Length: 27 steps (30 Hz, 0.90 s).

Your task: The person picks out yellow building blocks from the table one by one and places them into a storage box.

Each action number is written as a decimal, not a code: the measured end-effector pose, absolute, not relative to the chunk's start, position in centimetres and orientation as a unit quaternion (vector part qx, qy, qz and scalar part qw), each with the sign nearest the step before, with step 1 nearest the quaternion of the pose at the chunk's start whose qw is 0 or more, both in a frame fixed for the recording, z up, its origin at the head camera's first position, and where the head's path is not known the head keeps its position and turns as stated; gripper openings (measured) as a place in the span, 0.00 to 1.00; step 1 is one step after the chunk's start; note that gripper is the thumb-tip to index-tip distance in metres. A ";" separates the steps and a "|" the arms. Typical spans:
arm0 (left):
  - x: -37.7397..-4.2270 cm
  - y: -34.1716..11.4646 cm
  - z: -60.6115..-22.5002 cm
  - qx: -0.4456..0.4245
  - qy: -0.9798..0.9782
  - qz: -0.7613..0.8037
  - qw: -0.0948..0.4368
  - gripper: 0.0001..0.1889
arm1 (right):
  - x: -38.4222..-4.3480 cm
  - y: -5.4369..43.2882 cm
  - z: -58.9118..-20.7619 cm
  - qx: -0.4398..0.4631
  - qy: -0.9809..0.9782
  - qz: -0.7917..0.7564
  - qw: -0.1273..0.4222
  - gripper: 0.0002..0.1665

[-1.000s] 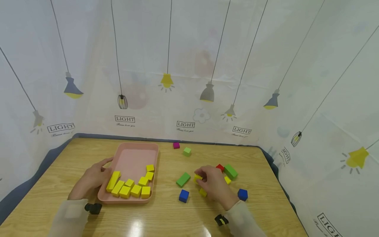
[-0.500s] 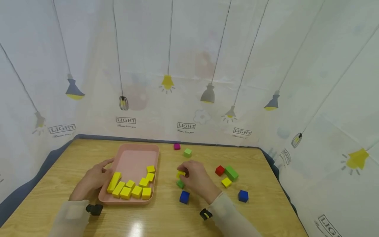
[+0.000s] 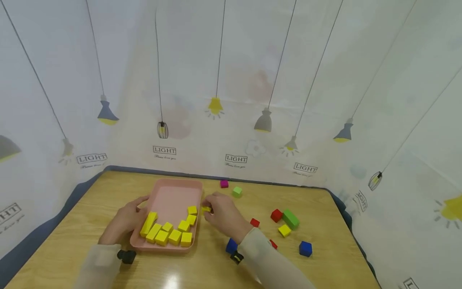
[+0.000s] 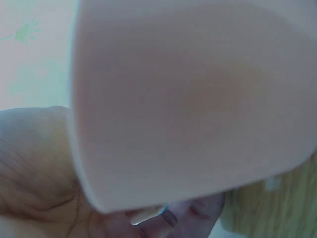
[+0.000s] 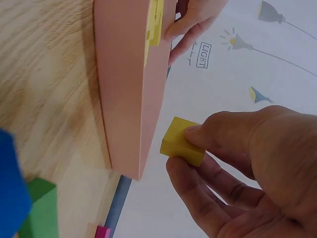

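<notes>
A pink tray (image 3: 173, 196) stands on the left part of the table, with several yellow blocks (image 3: 175, 237) along its near and right sides. My left hand (image 3: 126, 218) grips the tray's left edge; in the left wrist view the tray wall (image 4: 188, 114) hides part of the palm and fingers. Just beyond the tray's right rim, my right hand (image 3: 225, 214) pinches a yellow block (image 5: 182, 141) between thumb and fingers. In the head view only a small part of that block shows at the fingertips.
Right of my right hand lie a red block (image 3: 276, 215), a long green block (image 3: 290, 219), a yellow block (image 3: 284, 230) and a blue block (image 3: 305, 249). Another blue block (image 3: 232, 245) sits by my right wrist. Magenta (image 3: 224, 184) and light green (image 3: 237, 192) blocks lie farther back.
My right hand has carried the yellow block leftward from among the scattered blocks to the tray's right side. My left hand stays at the tray. The head view has turned slightly left.
</notes>
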<state>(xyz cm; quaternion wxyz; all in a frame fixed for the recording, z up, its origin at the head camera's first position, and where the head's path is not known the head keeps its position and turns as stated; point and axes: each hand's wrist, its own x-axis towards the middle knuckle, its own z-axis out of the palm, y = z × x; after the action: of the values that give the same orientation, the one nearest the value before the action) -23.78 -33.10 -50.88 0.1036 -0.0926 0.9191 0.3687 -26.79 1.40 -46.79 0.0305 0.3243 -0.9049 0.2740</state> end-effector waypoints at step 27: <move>-23.6 -31.7 -49.6 -0.110 0.931 0.333 0.101 0.32 | -28.1 -9.4 -46.7 0.379 -0.910 0.161 -0.050 0.14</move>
<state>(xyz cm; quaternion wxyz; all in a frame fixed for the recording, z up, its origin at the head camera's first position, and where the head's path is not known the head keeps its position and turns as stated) -23.60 -31.72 -49.59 0.1008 -0.1101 0.9310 0.3330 -28.08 -9.43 -46.68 -0.0496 0.3790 -0.9100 0.1606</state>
